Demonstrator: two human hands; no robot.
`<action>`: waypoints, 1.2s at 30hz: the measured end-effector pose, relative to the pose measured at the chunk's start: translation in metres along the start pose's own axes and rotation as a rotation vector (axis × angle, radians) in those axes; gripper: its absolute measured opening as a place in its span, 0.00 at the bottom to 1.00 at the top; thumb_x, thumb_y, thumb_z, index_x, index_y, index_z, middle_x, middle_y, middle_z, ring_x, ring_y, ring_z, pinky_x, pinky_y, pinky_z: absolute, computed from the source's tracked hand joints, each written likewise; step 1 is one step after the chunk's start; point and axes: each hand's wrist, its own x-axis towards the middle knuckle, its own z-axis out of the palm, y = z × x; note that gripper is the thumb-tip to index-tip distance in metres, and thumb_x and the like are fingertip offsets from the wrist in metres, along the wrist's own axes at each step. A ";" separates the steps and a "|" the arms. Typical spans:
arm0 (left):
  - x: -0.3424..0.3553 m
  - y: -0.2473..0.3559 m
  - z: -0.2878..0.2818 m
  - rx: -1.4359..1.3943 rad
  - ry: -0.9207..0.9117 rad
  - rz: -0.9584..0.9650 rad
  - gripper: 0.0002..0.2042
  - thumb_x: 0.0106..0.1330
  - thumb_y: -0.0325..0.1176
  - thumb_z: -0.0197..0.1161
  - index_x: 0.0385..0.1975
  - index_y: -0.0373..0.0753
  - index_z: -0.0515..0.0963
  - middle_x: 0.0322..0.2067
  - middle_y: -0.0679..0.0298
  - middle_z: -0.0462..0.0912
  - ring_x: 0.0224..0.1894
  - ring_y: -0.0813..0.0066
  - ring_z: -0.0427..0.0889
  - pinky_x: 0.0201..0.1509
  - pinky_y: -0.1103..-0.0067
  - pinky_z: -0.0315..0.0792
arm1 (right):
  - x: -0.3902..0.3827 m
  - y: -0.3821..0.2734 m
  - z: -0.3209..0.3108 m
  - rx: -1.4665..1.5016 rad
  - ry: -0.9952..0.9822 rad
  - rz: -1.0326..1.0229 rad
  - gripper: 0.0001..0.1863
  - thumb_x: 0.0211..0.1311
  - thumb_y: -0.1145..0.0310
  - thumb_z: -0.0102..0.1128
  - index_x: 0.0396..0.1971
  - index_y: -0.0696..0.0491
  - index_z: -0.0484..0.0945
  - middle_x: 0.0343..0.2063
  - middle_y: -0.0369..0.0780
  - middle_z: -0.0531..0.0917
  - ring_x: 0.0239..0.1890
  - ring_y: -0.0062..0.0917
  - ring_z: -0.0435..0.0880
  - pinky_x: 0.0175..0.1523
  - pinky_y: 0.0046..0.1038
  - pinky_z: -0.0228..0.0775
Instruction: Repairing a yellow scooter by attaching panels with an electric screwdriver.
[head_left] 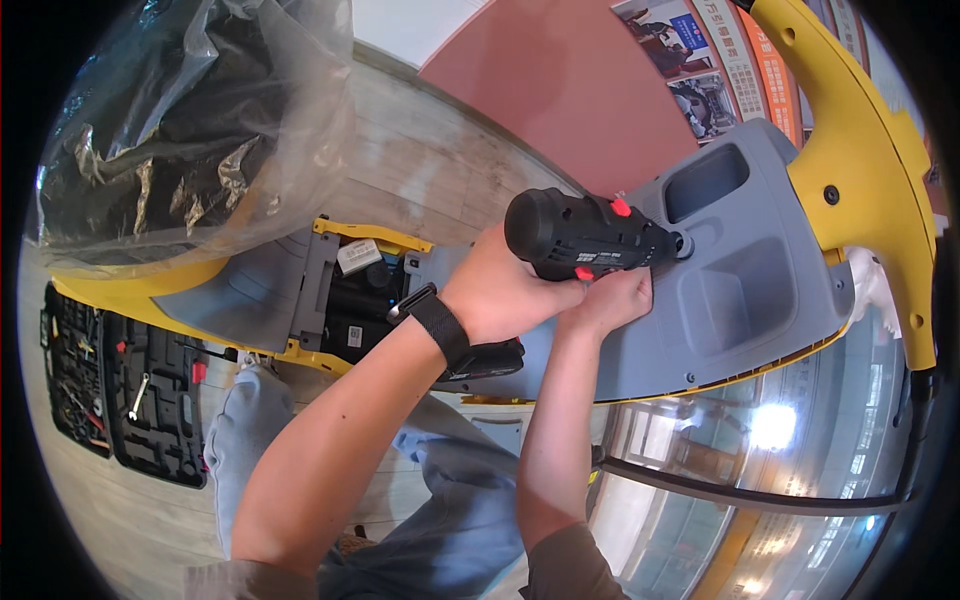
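My left hand (513, 292), with a dark watch band at its wrist, is wrapped round the handle of a black cordless drill (590, 232) with red switches. The drill lies sideways, its nose at a round recess in the grey panel (640, 345); the bit's tip is hidden. Below my left wrist, the drill's battery (485, 362) shows. My right hand (612, 300) is closed beside the drill's front end, fingers curled in against it; what they pinch, if anything, is hidden. The panel belongs to a yellow and grey machine with a yellow handle frame (865, 165).
An uncovered compartment (365, 290) holds black parts and a small white box. Clear plastic sheeting (220, 130) drapes the machine's left end. On the floor at left lies an open black tool case (150, 400) with a wrench. A curved glass panel (730, 450) stands at lower right.
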 end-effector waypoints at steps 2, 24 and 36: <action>-0.001 0.000 0.000 -0.017 -0.019 -0.053 0.22 0.49 0.32 0.68 0.47 0.36 0.77 0.38 0.55 0.84 0.41 0.64 0.84 0.49 0.72 0.76 | 0.000 0.000 -0.001 -0.020 -0.004 0.008 0.12 0.69 0.66 0.51 0.27 0.52 0.80 0.26 0.29 0.81 0.28 0.11 0.75 0.31 0.17 0.64; 0.004 0.005 0.000 -0.014 0.005 0.015 0.21 0.49 0.32 0.67 0.46 0.37 0.77 0.37 0.55 0.84 0.41 0.62 0.84 0.48 0.72 0.76 | 0.000 -0.005 0.004 0.018 -0.023 0.008 0.14 0.69 0.60 0.55 0.28 0.52 0.81 0.27 0.29 0.82 0.28 0.11 0.73 0.32 0.18 0.60; 0.011 0.013 -0.010 0.009 -0.047 -0.044 0.20 0.50 0.33 0.69 0.45 0.39 0.78 0.40 0.56 0.84 0.44 0.63 0.82 0.52 0.73 0.74 | 0.001 -0.007 -0.001 -0.119 0.019 0.057 0.12 0.70 0.63 0.53 0.34 0.56 0.79 0.28 0.32 0.80 0.27 0.15 0.75 0.31 0.20 0.68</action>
